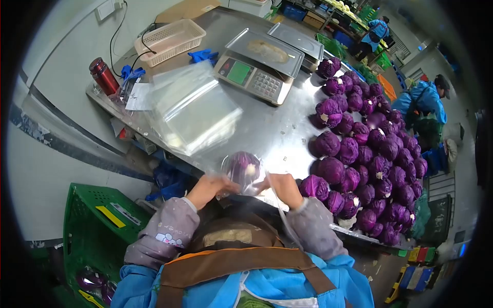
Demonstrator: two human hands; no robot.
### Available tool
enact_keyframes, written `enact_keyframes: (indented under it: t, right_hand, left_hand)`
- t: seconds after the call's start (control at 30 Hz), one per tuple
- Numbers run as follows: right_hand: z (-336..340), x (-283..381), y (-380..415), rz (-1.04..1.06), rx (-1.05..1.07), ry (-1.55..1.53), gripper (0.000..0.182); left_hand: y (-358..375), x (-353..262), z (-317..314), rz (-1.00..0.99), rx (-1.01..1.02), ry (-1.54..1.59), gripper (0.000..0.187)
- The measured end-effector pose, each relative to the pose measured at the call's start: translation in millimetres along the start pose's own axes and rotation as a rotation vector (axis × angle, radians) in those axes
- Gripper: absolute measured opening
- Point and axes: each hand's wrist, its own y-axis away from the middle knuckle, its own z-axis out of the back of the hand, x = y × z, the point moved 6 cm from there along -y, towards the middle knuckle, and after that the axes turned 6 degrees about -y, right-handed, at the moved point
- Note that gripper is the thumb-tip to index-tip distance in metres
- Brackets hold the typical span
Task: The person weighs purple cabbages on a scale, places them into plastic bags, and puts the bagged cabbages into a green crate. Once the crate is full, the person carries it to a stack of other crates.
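Observation:
Near the front edge of the steel table sits a purple cabbage (242, 163) inside a clear plastic bag (226, 163), its pale stem end facing up and toward me. My left hand (211, 189) is closed on the bag's near side, left of the cabbage. On the other side, my right hand (283, 188) pinches the bag, and a strip of clear film trails from it down along my sleeve. Some fingertips are blurred behind the shiny plastic. A stack of flat clear bags (197, 120) lies just beyond my left hand.
Many loose purple cabbages (364, 154) cover the table's right side. Behind stands a digital scale (257, 72), with a white basket (172, 41) and red thermos (103, 76) to the left. A green crate (97, 205), holding bagged cabbages, is at lower left. Two people work at far right.

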Motion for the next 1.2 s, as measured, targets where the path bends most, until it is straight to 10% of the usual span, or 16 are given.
enact_keyframes:
  t: [0.07, 0.17, 0.27, 0.33, 0.4, 0.5, 0.6, 0.67, 0.7, 0.8, 0.87, 0.9, 1.07, 1.2]
  right_hand:
    - [12, -55, -35, -0.41, -0.197, -0.493, 0.049]
    - [10, -120, -59, -0.629, -0.081, 0.055, 0.053]
    - [16, -65, -63, -0.396, -0.328, 0.543, 0.041]
    - [5, -79, -78, 0.354, -0.232, 0.522, 0.053]
    - [-17, -114, -82, 0.021, 0.086, 0.021, 0.043]
    - [-21, -103, -70, -0.265, 0.121, -0.304, 0.037]
    - [-25, -9, -60, 0.06, 0.355, 0.478, 0.03]
    - [-84, -217, -80, 0.244, 0.492, 0.665, 0.035]
    - [-112, -310, -89, 0.347, 0.549, 0.747, 0.039]
    - [-83, -48, -92, -0.256, 0.118, -0.687, 0.033]
    - [-105, 18, -95, 0.042, 0.333, -0.538, 0.038]
    - [-131, 74, -84, -0.134, 0.49, -0.886, 0.044]
    - [-261, 99, -57, -0.376, 0.742, -0.803, 0.035]
    - [-368, 151, 6, -0.158, 1.04, -0.58, 0.01]
  left_hand:
    - [-14, 22, 5, 0.133, -0.24, 0.261, 0.061]
    - [-27, 43, 7, 0.326, -0.273, 0.484, 0.049]
    - [-13, -31, 22, -0.025, -0.851, -1.008, 0.054]
    - [-37, -59, -2, -0.597, -0.504, -1.79, 0.068]
    - [-57, -24, -4, -0.467, -0.132, -1.1, 0.071]
    - [-78, -3, 8, -0.371, -0.172, -0.91, 0.075]
    - [-85, -1, 12, -0.396, -0.14, -0.722, 0.08]
    - [-63, 20, 23, 0.084, -0.127, 0.248, 0.089]
    - [-49, 7, 27, -0.051, -0.13, 0.435, 0.097]
    - [16, -62, 37, -0.475, -0.347, -0.085, 0.111]
    - [65, -78, 32, -0.534, -0.657, -0.493, 0.118]
    - [100, -106, 33, -0.625, -0.864, -0.616, 0.111]
    - [243, -75, 62, -0.725, -1.17, -0.045, 0.087]
    - [378, -27, 85, -0.876, -1.31, 0.354, 0.077]
